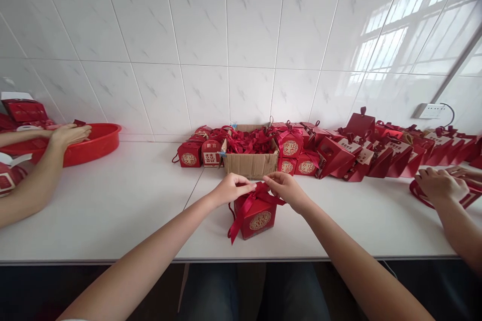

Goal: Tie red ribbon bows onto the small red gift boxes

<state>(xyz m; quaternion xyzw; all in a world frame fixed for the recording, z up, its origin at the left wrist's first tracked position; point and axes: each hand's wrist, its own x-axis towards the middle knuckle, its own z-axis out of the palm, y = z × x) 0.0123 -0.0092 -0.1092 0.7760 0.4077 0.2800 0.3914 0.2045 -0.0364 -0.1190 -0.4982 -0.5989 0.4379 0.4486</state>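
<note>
In front of me on the white table stands a red gift box (258, 221) with a round gold emblem on its front. A red ribbon (246, 208) is tied in a bow on top, its tails hanging over the box's left and right sides. My left hand (234, 188) pinches the bow's left part between thumb and fingers. On the other side, my right hand (285, 188) is closed on the bow's right part. Just behind my hands sits an open cardboard box (250, 164) filled with red ribbon pieces (250, 140).
Finished-looking red boxes (289, 145) are stacked beside the carton, with several more red handled boxes (395, 153) along the wall. At left, another person's hand (71, 135) reaches over a red basin (92, 148). A co-worker's hand (444, 184) works at far right.
</note>
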